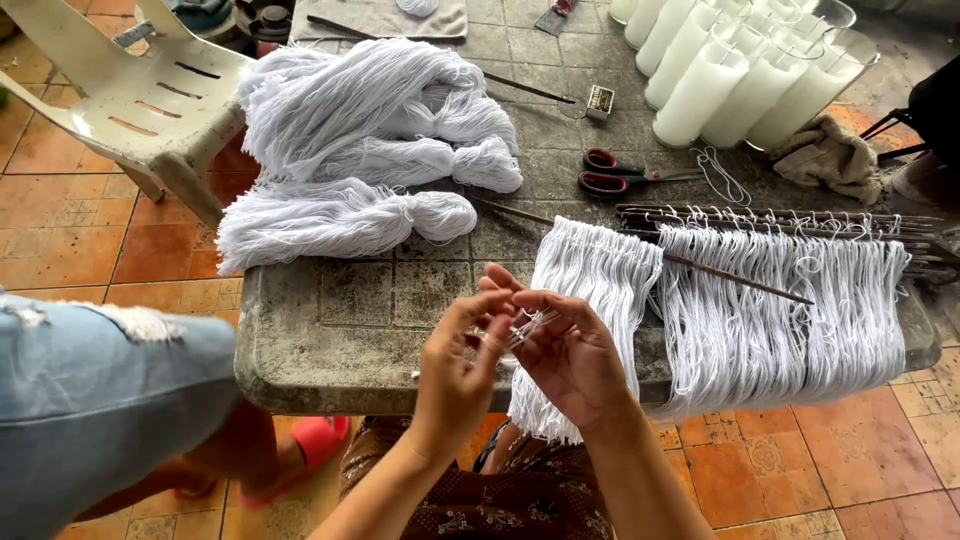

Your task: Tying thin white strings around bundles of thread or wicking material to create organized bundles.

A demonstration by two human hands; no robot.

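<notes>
**At the table's near edge: both hands on white string**

Above the near edge of the grey stone table (330, 340), the left hand (455, 375) and the right hand (570, 350) meet, fingers pinched narrowly on a few strands of white string (525, 325) stretched between them. Directly behind the hands, a bundle of cut strings (590, 290) hangs over the table edge. To its right, more strings (770, 310) hang from thin rods (780, 218). Large white skeins (370, 130) lie on the table's far left. Red-handled scissors (625, 175) lie near the middle. White candles (730, 70) are grouped at the far right. A pale plastic chair (130, 90) stands beside the table.
</notes>
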